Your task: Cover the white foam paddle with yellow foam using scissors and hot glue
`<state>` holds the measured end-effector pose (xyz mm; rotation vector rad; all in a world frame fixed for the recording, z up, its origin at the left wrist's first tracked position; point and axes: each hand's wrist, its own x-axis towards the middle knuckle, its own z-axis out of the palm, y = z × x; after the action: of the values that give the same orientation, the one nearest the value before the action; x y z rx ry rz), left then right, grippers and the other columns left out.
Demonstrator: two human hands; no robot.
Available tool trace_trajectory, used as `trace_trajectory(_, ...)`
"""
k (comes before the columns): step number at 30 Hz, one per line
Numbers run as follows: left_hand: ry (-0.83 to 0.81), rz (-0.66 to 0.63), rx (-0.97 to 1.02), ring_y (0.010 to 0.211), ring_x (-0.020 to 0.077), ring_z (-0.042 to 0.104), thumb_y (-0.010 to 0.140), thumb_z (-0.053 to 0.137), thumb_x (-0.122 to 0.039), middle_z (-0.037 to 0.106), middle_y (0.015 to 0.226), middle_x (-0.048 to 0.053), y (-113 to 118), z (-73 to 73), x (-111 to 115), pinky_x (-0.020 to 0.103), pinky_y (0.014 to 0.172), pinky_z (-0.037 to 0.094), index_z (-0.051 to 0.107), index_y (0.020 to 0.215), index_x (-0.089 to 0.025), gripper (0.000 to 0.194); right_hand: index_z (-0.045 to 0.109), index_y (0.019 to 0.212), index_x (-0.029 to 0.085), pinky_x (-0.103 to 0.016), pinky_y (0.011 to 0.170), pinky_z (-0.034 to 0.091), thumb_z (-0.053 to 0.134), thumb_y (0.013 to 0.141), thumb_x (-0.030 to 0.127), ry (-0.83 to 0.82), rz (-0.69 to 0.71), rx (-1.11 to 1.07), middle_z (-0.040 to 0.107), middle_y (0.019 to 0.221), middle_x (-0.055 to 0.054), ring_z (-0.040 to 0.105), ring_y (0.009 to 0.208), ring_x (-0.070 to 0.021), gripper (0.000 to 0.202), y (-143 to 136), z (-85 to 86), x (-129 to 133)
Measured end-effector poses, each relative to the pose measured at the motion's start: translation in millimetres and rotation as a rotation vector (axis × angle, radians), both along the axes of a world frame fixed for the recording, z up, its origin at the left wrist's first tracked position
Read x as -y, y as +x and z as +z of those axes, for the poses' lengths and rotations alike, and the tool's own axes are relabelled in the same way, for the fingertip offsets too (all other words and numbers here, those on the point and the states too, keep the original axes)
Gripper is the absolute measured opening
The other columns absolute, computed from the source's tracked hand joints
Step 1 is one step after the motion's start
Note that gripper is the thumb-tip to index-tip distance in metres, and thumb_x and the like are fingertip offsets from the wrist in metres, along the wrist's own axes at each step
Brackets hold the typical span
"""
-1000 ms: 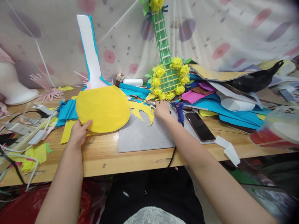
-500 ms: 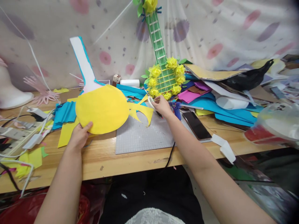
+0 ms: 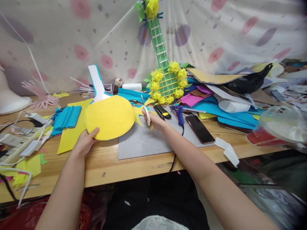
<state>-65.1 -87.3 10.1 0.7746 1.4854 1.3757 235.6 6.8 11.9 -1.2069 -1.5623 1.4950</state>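
Left hand (image 3: pixel 83 143) fingers gripping yellow-faced cutout (image 3: pixel 110 117) by its lower rim, above wooden surface (image 3: pixel 110 172) — right hand (image 3: pixel 157 120) fingers closed on scissors (image 3: pixel 148 119), blades best angled clear of that edge.

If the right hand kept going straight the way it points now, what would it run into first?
Probably the cut yellow scraps just beyond the right hand, then the yellow disc's edge; heights are unclear, so it might pass over the scraps.
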Motion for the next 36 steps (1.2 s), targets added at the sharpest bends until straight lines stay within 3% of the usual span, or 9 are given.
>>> trace_trajectory(5,-0.003,-0.037,0.022,0.105,0.0259,0.063,0.073,0.067,-0.017,0.066,0.114,0.013,-1.4,-3.6,0.0,0.036,0.079,0.057,0.063,0.109,-0.015,0.036,0.047,0.083,0.019,-0.022,0.053,0.042,0.059,0.074,0.063,0.046,0.22,0.075,0.048,0.068,0.002,0.047,0.06,-0.01,0.046,-1.4,7.9,3.7)
trace_trajectory(11,-0.024,-0.035,0.058,0.106,0.028,0.062,0.07,0.07,-0.016,0.067,0.111,0.014,2.6,0.2,1.2,0.039,0.083,0.055,0.064,0.106,-0.013,0.037,0.044,0.093,0.019,-0.022,0.053,0.045,0.053,0.074,0.068,-0.052,0.312,0.124,0.048,0.075,0.001,0.049,0.062,-0.0102,0.054,-1.3,21.9,12.4)
trace_trajectory(17,-0.033,-0.075,0.028,0.104,0.0255,0.063,0.073,0.068,-0.018,0.065,0.116,0.014,2.2,-1.0,1.8,0.035,0.079,0.057,0.063,0.11,-0.013,0.038,0.046,0.094,0.018,-0.021,0.051,0.045,0.053,0.077,0.066,-0.043,0.279,0.118,0.049,0.074,0.0,0.05,0.059,-0.0098,0.051,1.9,18.9,13.6)
trace_trajectory(21,-0.036,-0.085,0.018,0.1,0.0237,0.065,0.075,0.066,-0.019,0.066,0.114,0.014,2.6,-1.9,2.0,0.033,0.077,0.058,0.063,0.111,-0.013,0.037,0.049,0.085,0.018,-0.023,0.051,0.044,0.055,0.075,0.065,0.053,0.267,0.183,0.05,0.069,0.001,0.05,0.058,-0.0108,0.048,0.3,13.8,10.8)
trace_trajectory(25,-0.04,-0.079,0.017,0.099,0.0232,0.066,0.075,0.067,-0.018,0.066,0.114,0.013,2.3,-2.8,1.2,0.033,0.078,0.057,0.063,0.112,-0.014,0.037,0.051,0.079,0.018,-0.025,0.06,0.043,0.055,0.076,0.063,0.226,0.192,0.408,0.059,0.077,-0.003,0.054,0.068,-0.0142,0.045,-2.7,12.4,11.0)
trace_trajectory(29,-0.053,-0.085,-0.001,0.1,0.0233,0.065,0.075,0.067,-0.019,0.066,0.114,0.013,1.9,-3.2,0.9,0.033,0.078,0.057,0.063,0.113,-0.015,0.039,0.054,0.092,0.017,-0.026,0.067,0.041,0.056,0.076,0.063,0.3,0.132,0.667,0.065,0.098,-0.009,0.059,0.085,-0.0203,0.048,-4.1,14.5,13.9)
trace_trajectory(36,-0.065,-0.102,-0.048,0.101,0.0233,0.064,0.075,0.067,-0.023,0.064,0.118,0.014,0.9,-5.7,0.1,0.031,0.078,0.057,0.062,0.114,-0.015,0.04,0.054,0.099,0.02,-0.025,0.063,0.038,0.053,0.071,0.073,0.352,0.107,0.816,0.066,0.102,-0.01,0.061,0.088,-0.0243,0.06,0.0,14.0,18.1)
